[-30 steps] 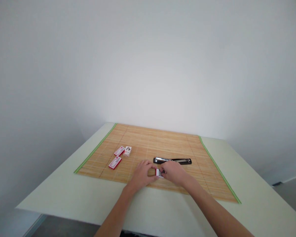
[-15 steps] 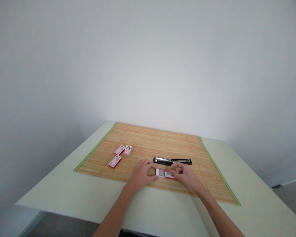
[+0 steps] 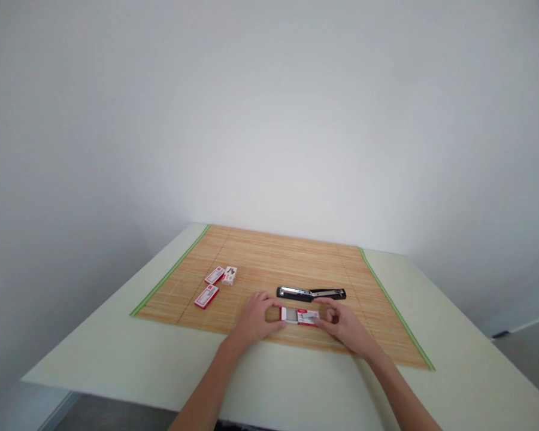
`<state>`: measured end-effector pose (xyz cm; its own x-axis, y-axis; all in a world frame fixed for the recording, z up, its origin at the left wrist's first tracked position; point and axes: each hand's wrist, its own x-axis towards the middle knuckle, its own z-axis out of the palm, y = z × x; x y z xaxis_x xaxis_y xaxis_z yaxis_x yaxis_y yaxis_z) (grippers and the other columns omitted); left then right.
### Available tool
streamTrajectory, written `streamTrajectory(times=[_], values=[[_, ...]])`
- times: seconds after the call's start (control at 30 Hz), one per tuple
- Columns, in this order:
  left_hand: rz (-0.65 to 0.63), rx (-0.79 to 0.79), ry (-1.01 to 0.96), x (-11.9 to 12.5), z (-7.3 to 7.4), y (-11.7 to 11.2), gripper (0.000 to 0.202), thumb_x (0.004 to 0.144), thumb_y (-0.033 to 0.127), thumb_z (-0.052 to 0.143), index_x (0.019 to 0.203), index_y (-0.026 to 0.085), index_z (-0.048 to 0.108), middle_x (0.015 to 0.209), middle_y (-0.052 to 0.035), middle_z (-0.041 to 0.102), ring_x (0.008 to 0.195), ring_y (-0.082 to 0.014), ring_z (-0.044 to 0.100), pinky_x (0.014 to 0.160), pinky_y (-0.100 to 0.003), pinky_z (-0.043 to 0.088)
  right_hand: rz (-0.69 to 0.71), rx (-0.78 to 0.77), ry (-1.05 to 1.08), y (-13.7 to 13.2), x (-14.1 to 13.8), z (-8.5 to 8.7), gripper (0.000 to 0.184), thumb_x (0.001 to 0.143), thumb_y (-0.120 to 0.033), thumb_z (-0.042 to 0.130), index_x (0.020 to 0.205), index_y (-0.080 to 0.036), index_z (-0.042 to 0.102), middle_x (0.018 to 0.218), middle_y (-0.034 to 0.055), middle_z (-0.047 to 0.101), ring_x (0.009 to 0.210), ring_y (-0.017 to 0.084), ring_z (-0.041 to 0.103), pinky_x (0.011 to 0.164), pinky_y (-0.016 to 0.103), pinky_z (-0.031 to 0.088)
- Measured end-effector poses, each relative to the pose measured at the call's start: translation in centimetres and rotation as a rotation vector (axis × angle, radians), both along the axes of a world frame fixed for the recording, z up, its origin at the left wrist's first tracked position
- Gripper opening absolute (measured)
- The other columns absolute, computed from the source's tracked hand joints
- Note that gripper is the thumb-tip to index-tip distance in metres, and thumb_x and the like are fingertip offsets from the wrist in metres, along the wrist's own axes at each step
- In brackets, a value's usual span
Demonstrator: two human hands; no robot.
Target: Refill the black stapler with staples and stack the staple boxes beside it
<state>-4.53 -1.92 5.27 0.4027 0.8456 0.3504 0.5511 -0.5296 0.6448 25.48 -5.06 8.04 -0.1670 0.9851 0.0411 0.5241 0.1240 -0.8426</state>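
Observation:
A red-and-white staple box (image 3: 290, 315) lies flat on the bamboo mat, its pale inner tray slid partly out to the left. My left hand (image 3: 257, 317) has thumb and fingers closed about the tray's left end. At the box's right end is my right hand (image 3: 344, 326), thumb touching the near corner. Its index finger is stretched out above the far edge, apart from the thumb, and the other fingers are curled. A small grey shape shows on the sleeve; whether it is a staple strip or print, I cannot tell. Just behind lies an opened black stapler (image 3: 296, 294).
Two flat red-and-white boxes (image 3: 206, 296) and a smaller white box (image 3: 229, 275) lie on the mat's left part. The green-edged bamboo mat (image 3: 278, 251) covers much of the white table (image 3: 117, 353). A wall rises behind the table.
My right hand's pinch over the sleeve has opened, and the hand has shifted to the box's right end. My left hand stays at the tray. The view has shifted slightly.

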Motion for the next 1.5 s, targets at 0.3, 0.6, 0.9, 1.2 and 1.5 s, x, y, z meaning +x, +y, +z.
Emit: streamTrajectory(times=[0.3, 0.6, 0.9, 1.2, 1.5], values=[[-0.009, -0.011, 0.033, 0.2, -0.1, 0.2, 0.037, 0.075, 0.051, 0.083, 0.106, 0.033, 0.076, 0.112, -0.0027, 0.067, 0.109, -0.0266, 0.059, 0.097, -0.039, 0.042, 0.118, 0.007, -0.098, 0.1, -0.7, -0.7, 0.039, 0.083, -0.041, 0.072, 0.117, -0.022, 0.074, 0.065, -0.0056, 0.052, 0.058, 0.012, 0.044, 0.057, 0.024, 0.035], [0.006, -0.040, 0.118, 0.8, 0.1, 0.3, 0.039, 0.074, 0.054, 0.082, 0.105, 0.031, 0.077, 0.097, -0.0028, 0.068, 0.099, -0.0249, 0.058, 0.092, -0.035, 0.040, 0.141, 0.018, -0.152, 0.7, -1.1, -1.7, 0.043, 0.082, -0.041, 0.074, 0.120, -0.019, 0.074, 0.066, -0.0028, 0.057, 0.057, 0.012, 0.044, 0.056, 0.024, 0.036], [-0.108, 0.003, 0.203, 0.5, 2.2, -0.1, 0.033, 0.082, 0.051, 0.076, 0.103, 0.026, 0.072, 0.100, -0.0023, 0.067, 0.098, -0.0229, 0.058, 0.088, -0.032, 0.040, 0.201, 0.011, -0.108, 0.9, -0.7, -2.0, 0.045, 0.086, -0.044, 0.071, 0.124, -0.020, 0.072, 0.068, -0.0025, 0.055, 0.061, 0.012, 0.044, 0.057, 0.024, 0.036], [-0.122, 0.020, 0.227, 1.2, 2.1, 0.3, 0.035, 0.079, 0.053, 0.078, 0.095, 0.022, 0.069, 0.094, -0.0023, 0.065, 0.094, -0.0228, 0.058, 0.083, -0.030, 0.039, 0.228, 0.001, -0.118, 0.7, -0.9, -1.5, 0.044, 0.088, -0.048, 0.068, 0.122, -0.021, 0.072, 0.066, -0.0030, 0.053, 0.060, 0.012, 0.042, 0.057, 0.024, 0.035], [-0.101, 0.040, 0.211, 0.9, 3.0, -0.5, 0.025, 0.085, 0.046, 0.072, 0.092, 0.022, 0.067, 0.096, -0.0030, 0.066, 0.094, -0.0215, 0.059, 0.083, -0.029, 0.041, 0.215, -0.028, -0.103, 0.9, -0.5, -2.4, 0.049, 0.086, -0.049, 0.069, 0.125, -0.019, 0.071, 0.065, -0.0040, 0.051, 0.059, 0.012, 0.041, 0.056, 0.024, 0.032]])
